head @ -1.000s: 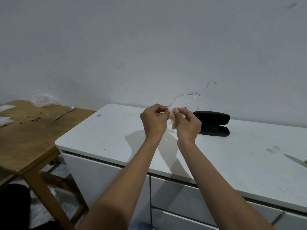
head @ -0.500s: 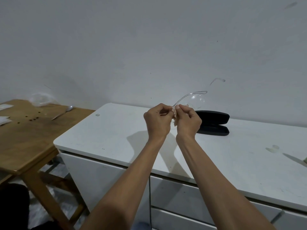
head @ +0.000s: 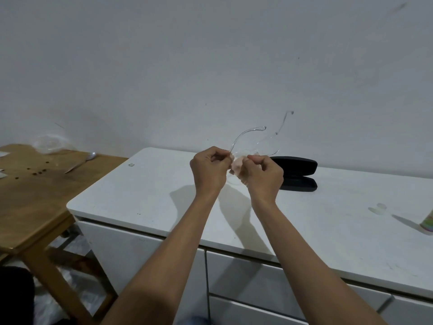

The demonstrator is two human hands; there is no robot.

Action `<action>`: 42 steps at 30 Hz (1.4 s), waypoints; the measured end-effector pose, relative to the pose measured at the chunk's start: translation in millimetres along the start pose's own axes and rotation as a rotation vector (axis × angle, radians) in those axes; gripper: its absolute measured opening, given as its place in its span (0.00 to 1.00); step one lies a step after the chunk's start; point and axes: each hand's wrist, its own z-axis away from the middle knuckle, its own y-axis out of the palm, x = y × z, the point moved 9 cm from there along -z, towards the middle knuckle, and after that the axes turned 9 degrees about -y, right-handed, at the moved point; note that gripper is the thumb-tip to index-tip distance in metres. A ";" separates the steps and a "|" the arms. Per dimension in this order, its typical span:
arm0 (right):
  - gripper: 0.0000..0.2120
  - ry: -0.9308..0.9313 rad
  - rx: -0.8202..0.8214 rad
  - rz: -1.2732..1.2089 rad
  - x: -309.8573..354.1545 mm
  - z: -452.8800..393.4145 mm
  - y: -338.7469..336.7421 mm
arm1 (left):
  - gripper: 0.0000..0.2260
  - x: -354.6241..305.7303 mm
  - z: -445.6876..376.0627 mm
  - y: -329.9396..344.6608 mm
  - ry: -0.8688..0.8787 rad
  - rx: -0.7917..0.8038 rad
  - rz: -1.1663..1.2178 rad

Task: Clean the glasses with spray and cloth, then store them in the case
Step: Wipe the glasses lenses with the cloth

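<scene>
While both hands work above the bench (head: 145, 195), the left hand (head: 209, 171) keeps its grip pinched on the glasses (head: 243, 137) where one clear arm meets the frame, and the right hand (head: 263, 175) pinches a pale pink cloth (head: 236, 168) against a lens. Those glasses are held in the air between the hands, both arms open and curving up toward the wall (the frame is clear, so the lenses are hard to make out).

By my reading this is the wiping step, with spraying likely done and storing not yet begun. Next, the arms must be folded and the glasses carried to the case (head: 297, 173), which lies open on the bench just behind the right hand. Nothing stands between hands and case.

At the right edge a bottle (head: 428, 225), only partly in view, stands on the bench, well apart; it may be the spray. To the left is a wooden table (head: 28, 207) with small clutter, out of the way.
</scene>
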 end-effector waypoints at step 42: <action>0.12 -0.249 0.078 0.290 26.7 2.2 14.5 | 0.02 -5.5 12.1 2.9 0.110 -0.086 0.038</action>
